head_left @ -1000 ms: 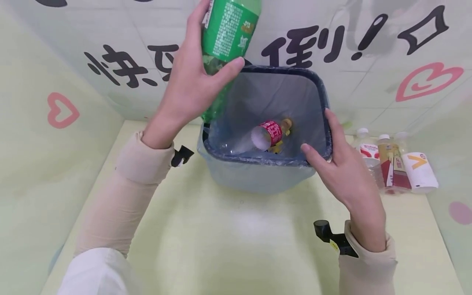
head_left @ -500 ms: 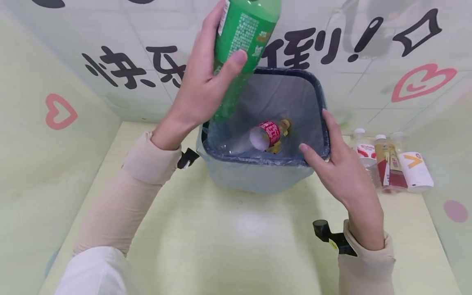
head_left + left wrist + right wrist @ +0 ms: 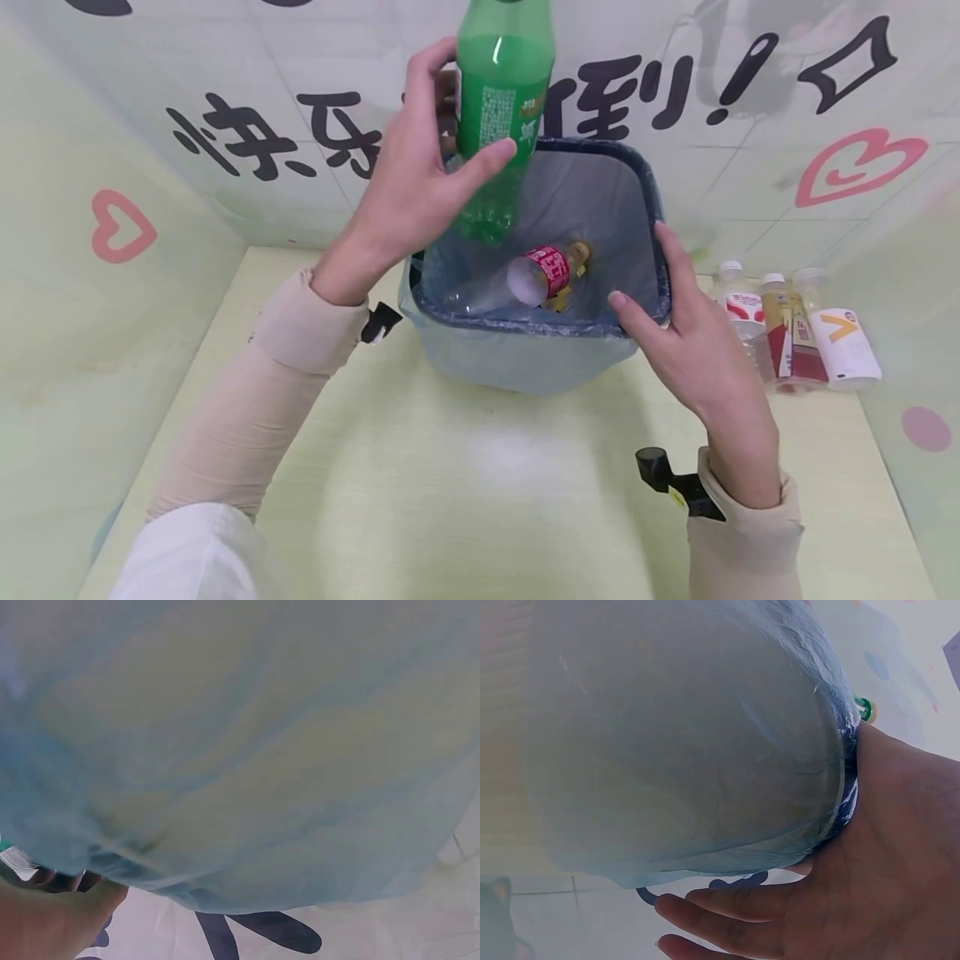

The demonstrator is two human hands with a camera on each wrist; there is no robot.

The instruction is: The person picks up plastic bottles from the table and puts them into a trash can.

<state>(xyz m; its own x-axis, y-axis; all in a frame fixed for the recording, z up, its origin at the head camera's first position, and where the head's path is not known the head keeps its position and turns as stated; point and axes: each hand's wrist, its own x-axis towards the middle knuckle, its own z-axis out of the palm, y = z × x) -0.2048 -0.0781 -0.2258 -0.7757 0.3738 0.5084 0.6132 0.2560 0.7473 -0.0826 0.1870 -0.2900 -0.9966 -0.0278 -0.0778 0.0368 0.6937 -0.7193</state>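
Observation:
In the head view my left hand grips a green plastic bottle by its label, with the thumb across the front. The bottle stands nearly upright, base lowered over the left part of the bin opening, top cut off by the frame. My right hand holds the right front corner of the dark-rimmed trash bin, thumb over the rim and fingers outside. A bottle with a red label lies inside the bin. In the left wrist view the pale blue bin liner hides most of the left hand.
Several drink bottles lie side by side at the right of the pale table. A wall with black lettering rises right behind the bin, and side walls flank the table.
The green bottle has moved right over the bin and turned from a slant to nearly upright, lower than half a second ago. The right hand keeps its place on the rim.

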